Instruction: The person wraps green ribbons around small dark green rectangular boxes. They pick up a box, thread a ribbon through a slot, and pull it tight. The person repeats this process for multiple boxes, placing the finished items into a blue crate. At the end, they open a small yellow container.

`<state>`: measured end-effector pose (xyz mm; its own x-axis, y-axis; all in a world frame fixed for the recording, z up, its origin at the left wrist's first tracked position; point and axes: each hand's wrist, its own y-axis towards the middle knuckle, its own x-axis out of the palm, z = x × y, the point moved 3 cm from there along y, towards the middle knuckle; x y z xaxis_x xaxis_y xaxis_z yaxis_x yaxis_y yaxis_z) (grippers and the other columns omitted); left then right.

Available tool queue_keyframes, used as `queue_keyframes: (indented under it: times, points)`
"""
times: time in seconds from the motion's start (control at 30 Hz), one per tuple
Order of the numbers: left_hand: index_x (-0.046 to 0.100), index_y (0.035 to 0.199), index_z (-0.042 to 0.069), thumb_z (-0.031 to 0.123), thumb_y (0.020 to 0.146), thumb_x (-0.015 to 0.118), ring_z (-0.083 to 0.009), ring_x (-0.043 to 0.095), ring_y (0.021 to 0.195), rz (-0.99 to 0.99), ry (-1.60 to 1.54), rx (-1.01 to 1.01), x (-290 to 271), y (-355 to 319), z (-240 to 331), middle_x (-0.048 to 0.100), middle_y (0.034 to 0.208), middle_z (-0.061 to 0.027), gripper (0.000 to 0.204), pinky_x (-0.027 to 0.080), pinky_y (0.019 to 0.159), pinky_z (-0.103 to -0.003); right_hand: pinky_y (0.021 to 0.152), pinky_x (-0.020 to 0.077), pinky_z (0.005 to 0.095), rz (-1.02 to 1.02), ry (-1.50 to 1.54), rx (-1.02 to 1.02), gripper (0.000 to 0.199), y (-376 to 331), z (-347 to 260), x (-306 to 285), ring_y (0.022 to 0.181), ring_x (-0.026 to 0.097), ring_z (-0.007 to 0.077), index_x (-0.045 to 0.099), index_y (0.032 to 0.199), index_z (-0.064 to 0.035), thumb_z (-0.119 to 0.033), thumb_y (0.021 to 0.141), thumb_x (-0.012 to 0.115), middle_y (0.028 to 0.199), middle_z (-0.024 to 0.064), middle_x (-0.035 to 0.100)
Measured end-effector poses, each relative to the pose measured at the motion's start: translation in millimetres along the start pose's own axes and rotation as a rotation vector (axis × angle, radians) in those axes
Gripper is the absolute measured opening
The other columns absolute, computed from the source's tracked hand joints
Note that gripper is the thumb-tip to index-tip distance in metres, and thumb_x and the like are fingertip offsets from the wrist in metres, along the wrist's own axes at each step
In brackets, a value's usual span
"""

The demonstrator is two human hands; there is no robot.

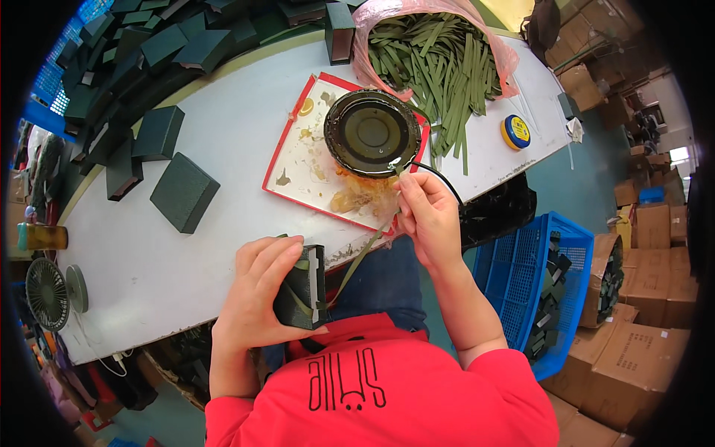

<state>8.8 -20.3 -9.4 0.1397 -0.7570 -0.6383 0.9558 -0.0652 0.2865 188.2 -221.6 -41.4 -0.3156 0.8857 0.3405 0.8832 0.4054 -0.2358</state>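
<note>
My left hand [257, 287] grips a small dark green box [304, 289] at the table's near edge, just above my red shirt. A green ribbon strip [363, 253] runs from the box up to my right hand [426, 216], which pinches its upper end. That end sits at the rim of a round black glue pot [371, 132]. The pot stands on a white tray with a red border [305, 160], smeared with amber glue.
A pink bag of green ribbon strips [439, 56] lies behind the pot. Dark green boxes [184, 191] lie and pile up at the left and back. A yellow-blue round tin [515, 131] sits right. A blue crate [532, 287] and cardboard boxes stand on the floor; small fan [46, 293] far left.
</note>
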Motion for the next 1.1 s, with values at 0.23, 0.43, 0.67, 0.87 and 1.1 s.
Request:
queue_keyframes:
  times: [0.23, 0.43, 0.67, 0.87, 1.1]
  points:
    - [0.037, 0.151, 0.011, 0.027, 0.044, 0.1, -0.0398, 0.047, 0.126, -0.015, -0.025, -0.007, 4, 0, 0, 0.053, 0.141, -0.0162, 0.125, 0.042, 0.103, -0.05, 0.041, 0.0211, 0.0206, 0.039, 0.011, 0.011, 0.019, 7, 5, 1, 0.045, 0.031, 0.0005, 0.059, 0.09, -0.0056, -0.021, 0.1, 0.065, 0.063, -0.0051, 0.049]
    - [0.039, 0.149, 0.009, 0.029, 0.043, 0.1, -0.0378, 0.046, 0.126, 0.003, -0.052, -0.023, 4, -2, -1, 0.053, 0.138, -0.0167, 0.123, 0.043, 0.103, -0.047, 0.042, 0.0227, 0.0205, 0.028, 0.141, 0.065, 0.017, 1, 4, -2, 0.046, 0.032, 0.0021, 0.058, 0.09, -0.0068, -0.019, 0.1, 0.063, 0.063, -0.0032, 0.049]
    - [0.046, 0.144, 0.006, 0.032, 0.04, 0.101, -0.0345, 0.045, 0.126, -0.048, -0.064, -0.147, -6, 5, 0, 0.052, 0.131, -0.015, 0.12, 0.04, 0.106, -0.043, 0.045, 0.0311, 0.0207, -0.157, -0.015, -0.082, 0.014, -31, 1, 2, 0.049, 0.041, 0.0031, 0.061, 0.092, -0.0044, -0.016, 0.1, 0.063, 0.067, -0.0009, 0.055]
    - [0.046, 0.144, 0.01, 0.033, 0.05, 0.098, -0.0352, 0.048, 0.121, 0.029, -0.196, -0.02, -6, 14, 4, 0.056, 0.132, -0.0114, 0.11, 0.041, 0.103, -0.045, 0.062, 0.0414, 0.0184, -0.523, -0.213, 0.312, 0.013, -56, -3, 33, 0.073, 0.054, -0.0003, 0.063, 0.095, -0.0023, -0.014, 0.099, 0.066, 0.084, -0.0035, 0.063]
    - [0.036, 0.15, 0.011, 0.032, 0.051, 0.097, -0.035, 0.05, 0.122, 0.036, -0.19, 0.096, -5, 16, 5, 0.056, 0.14, -0.0115, 0.119, 0.041, 0.103, -0.047, 0.06, 0.0404, 0.0193, -0.536, -0.232, 0.358, 0.017, -54, 6, 43, 0.071, 0.053, 0.0003, 0.062, 0.09, -0.0027, -0.016, 0.099, 0.066, 0.08, -0.0046, 0.062]
